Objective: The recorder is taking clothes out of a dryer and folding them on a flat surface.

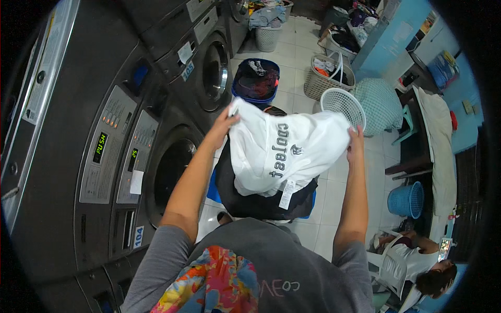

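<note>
A white garment with dark lettering (250,152) is stretched between my two hands in front of me. My left hand (225,123) grips its upper left corner, and my right hand (355,143) grips its edge on the right. A white care label hangs from the lower edge. Beneath the garment lies black cloth (231,195) on something blue, mostly hidden. A colourful floral cloth (219,277) lies against my grey shirt.
Dark front-loading machines (176,168) line the left. Ahead stand a blue basket of dark clothes (239,92), a beige basket (313,84) and a white basket (342,98). A blue basket (405,199) stands right; a person (422,250) sits at lower right with a phone.
</note>
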A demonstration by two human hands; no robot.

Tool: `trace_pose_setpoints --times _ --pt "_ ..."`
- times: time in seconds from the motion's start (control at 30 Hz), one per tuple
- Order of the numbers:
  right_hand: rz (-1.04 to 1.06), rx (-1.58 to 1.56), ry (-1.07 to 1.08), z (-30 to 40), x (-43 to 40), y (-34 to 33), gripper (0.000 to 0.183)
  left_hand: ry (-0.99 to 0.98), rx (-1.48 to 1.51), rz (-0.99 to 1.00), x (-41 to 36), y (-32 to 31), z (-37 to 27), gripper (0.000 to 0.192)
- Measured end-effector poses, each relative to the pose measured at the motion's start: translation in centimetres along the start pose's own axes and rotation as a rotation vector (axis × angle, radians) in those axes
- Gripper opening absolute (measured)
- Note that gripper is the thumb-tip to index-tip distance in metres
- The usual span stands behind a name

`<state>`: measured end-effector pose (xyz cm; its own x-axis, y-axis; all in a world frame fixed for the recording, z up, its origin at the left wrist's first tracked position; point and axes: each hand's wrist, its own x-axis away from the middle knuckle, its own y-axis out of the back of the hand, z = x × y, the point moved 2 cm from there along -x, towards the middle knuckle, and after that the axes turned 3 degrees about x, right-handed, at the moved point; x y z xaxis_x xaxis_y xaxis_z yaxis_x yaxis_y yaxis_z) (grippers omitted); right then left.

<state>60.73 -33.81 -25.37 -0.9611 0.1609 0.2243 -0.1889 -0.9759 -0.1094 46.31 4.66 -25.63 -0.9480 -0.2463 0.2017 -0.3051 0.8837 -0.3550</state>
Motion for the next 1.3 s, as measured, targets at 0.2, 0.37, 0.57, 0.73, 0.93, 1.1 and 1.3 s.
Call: trace_pose_setpoints --times 0.2,0.37,0.57,0.73,0.93,1.1,1.3 --pt "0.02 0.243 0.442 2.2 1.9 -10.0 0.037 0.196 -0.319 -0.258 5.3 9.7 8.4 0.021" --pt "0.567 0.161 0.862 14.0 16.4 -27.8 0.031 0.044 -0.119 -0.132 13.9 13.3 8.3 0.036" --pt "1.025 -0.068 1.688 25.8 39.6 -42.1 0.044 0.001 -0.07 -0.338 21.8 14.7 4.9 0.038" --pt "1.444 0.264 1.564 29.7 52.8 -53.7 0.051 -0.005 0.014 -0.38 25.2 15.0 3.0 0.042" --pt "1.689 0.264 1.443 28.6 56.9 -58.2 0.028 -0.032 0.068 -0.333 26.6 14.6 0.9 0.044" --pt "1.493 -0.46 1.0 36.3 49.6 -55.5 0.019 -0.124 0.021 -0.245 25.7 13.4 -1.9 0.041" --pt "1.241 -0.386 1.129 43.6 37.3 -44.6 0.027 -0.399 0.046 -0.197 23.9 9.1 -9.0 0.049"
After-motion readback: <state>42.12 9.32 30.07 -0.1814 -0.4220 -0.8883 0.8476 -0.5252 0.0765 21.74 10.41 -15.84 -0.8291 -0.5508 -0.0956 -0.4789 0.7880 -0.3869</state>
